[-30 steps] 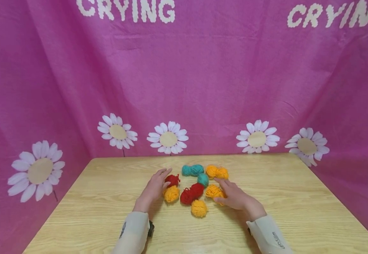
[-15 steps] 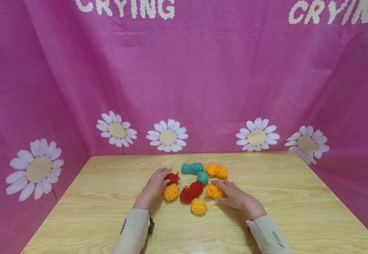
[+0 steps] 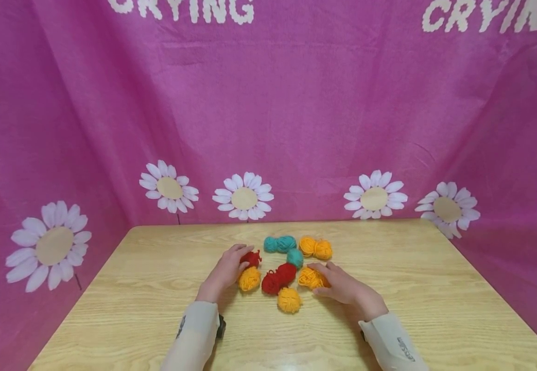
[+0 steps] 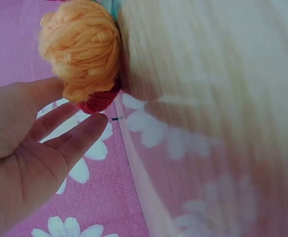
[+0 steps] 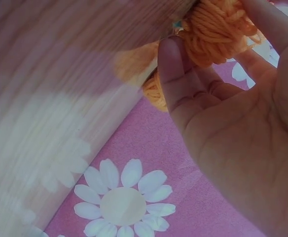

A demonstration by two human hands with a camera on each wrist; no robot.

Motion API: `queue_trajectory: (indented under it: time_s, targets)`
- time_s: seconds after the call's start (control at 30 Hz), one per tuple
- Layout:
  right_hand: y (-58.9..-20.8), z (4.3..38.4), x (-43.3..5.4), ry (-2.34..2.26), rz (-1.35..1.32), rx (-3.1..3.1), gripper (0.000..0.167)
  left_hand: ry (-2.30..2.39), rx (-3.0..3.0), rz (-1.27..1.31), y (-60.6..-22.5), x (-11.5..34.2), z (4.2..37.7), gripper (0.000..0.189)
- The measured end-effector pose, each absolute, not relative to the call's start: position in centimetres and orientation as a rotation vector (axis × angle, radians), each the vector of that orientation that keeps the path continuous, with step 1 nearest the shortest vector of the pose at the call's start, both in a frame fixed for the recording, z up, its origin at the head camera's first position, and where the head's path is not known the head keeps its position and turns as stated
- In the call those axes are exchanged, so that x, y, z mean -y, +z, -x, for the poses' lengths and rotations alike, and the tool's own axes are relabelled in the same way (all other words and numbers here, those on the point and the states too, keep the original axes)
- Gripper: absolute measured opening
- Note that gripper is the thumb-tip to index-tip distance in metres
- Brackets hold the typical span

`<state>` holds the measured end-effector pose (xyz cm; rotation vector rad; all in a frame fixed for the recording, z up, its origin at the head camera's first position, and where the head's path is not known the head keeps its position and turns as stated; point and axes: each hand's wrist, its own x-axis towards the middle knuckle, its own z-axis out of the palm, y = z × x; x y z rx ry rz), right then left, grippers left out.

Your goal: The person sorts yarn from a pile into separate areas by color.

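My left hand curves round a red yarn ball, thumb on the near side and fingers behind it. A yellow yarn ball sits just in front of the red one; in the left wrist view this yellow ball hides most of the red ball. On the other side, my right hand holds an orange yarn ball between thumb and fingers. The right wrist view shows the fingers bent along that orange ball.
Between the hands lie two red yarn balls, a teal ball and a yellow ball. Farther back are teal balls and two orange balls. A pink flowered cloth hangs behind the wooden table.
The right hand's fingers have drawn in from above the orange ball to its far side. The left hand stays at the red ball. The head view has tipped slightly down.
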<state>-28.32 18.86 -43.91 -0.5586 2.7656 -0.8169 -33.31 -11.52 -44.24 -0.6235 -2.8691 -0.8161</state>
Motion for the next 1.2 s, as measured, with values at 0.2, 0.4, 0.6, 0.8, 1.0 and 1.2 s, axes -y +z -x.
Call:
queue_trajectory:
  time_s: [0.2, 0.4, 0.6, 0.8, 1.0, 1.2]
  targets:
    - [-43.90, 28.38, -18.71, -0.796, 0.557, -2.780, 0.059, -0.825, 2.865, 0.653, -44.35, 11.55, 33.38, 0.041]
    - [-43.91, 28.41, -18.64, -0.774, 0.568, -2.793, 0.059, -0.865, 2.883, 0.633, -44.35, 11.51, 33.31, 0.039]
    - [-44.00, 28.40, -18.76, -0.779, 0.565, -2.797, 0.056, -0.895, 2.915, 0.582, -44.28, 11.40, 33.43, 0.039]
    - [-43.98, 28.38, -18.69, -0.775, 0.595, -2.809, 0.054, -0.895, 2.925, 0.550, -44.39, 11.43, 33.74, 0.036]
    - [-43.83, 28.38, -18.62, -0.745, 0.602, -2.827, 0.052, -0.865, 2.923, 0.551, -44.45, 11.39, 33.89, 0.035]
    - [-43.66, 28.17, -18.52, -0.716, 0.622, -2.853, 0.049, -0.855, 2.907, 0.560, -44.41, 11.29, 33.78, 0.033]
